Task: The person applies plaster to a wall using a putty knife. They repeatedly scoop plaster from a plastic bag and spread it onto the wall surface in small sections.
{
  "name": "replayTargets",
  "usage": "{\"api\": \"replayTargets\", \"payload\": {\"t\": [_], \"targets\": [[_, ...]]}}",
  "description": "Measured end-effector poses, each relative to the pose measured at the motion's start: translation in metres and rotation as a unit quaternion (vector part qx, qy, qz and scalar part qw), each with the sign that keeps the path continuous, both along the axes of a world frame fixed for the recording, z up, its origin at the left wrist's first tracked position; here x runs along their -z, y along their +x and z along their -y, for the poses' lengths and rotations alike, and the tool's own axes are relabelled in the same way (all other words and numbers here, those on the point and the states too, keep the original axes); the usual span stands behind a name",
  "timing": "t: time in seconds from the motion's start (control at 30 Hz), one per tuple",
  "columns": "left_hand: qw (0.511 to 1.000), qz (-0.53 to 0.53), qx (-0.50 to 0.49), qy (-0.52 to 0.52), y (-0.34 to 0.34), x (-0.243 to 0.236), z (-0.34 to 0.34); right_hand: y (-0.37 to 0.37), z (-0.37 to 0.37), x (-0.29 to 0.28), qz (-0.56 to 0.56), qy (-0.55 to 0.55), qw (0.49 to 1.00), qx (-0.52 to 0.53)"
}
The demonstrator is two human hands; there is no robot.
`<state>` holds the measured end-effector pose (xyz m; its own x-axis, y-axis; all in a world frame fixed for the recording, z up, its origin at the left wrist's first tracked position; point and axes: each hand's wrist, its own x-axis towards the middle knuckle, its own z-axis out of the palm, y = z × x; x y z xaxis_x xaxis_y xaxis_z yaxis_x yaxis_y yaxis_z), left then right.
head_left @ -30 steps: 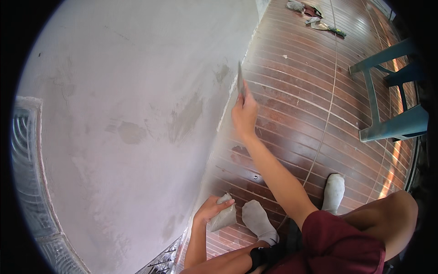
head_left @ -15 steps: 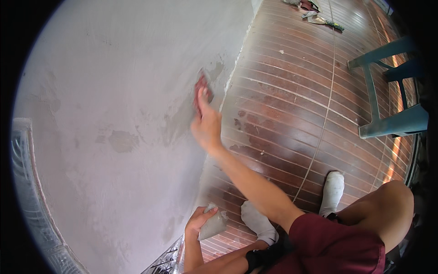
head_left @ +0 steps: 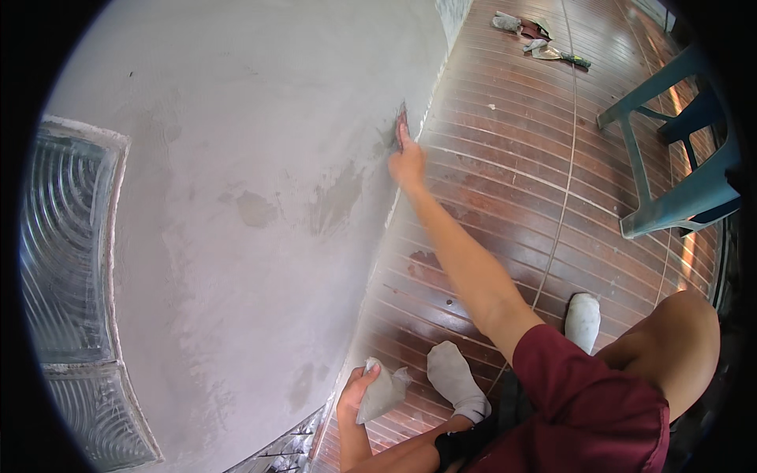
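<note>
My right hand (head_left: 408, 165) is closed on a flat reddish tool (head_left: 403, 126) whose exact kind I cannot make out. Its tip touches the grey plastered wall (head_left: 213, 315), close to the wall's lower edge along the floor. Damp, darker grey patches mark the plaster around it. Nearer to me, my left hand (head_left: 356, 388) grips a clear plastic bag of grey paste (head_left: 383, 394) from its left side. The bag is held tilted above the floor, between the wall's edge and my socked foot (head_left: 453, 374).
Brown ribbed floor tiles (head_left: 505, 205) run along the wall. A putty knife (head_left: 556, 55) lies at the far end beside a dark red item (head_left: 533, 30). A blue-green plastic stool (head_left: 670, 197) stands at right. Patterned glass blocks (head_left: 67, 244) border the plaster at left.
My right hand has moved away from me and rightward along the wall with the reddish tool. The view has shifted, showing more glass blocks. My left hand still holds the bag.
</note>
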<state>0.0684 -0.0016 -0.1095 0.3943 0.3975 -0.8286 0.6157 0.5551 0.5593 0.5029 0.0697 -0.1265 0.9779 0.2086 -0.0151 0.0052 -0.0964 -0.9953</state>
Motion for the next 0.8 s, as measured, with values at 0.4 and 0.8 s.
{"api": "replayTargets", "payload": {"t": [0.4,0.8], "targets": [[0.993,0.058,0.091,-0.045,0.102,0.022,-0.035,-0.08,0.123,-0.034,-0.245,0.18,0.946,-0.113],[0.947,0.237,0.182,-0.119,0.263,-0.005,-0.047,0.082,0.237,-0.223,-0.107,-0.296,0.899,-0.303]]}}
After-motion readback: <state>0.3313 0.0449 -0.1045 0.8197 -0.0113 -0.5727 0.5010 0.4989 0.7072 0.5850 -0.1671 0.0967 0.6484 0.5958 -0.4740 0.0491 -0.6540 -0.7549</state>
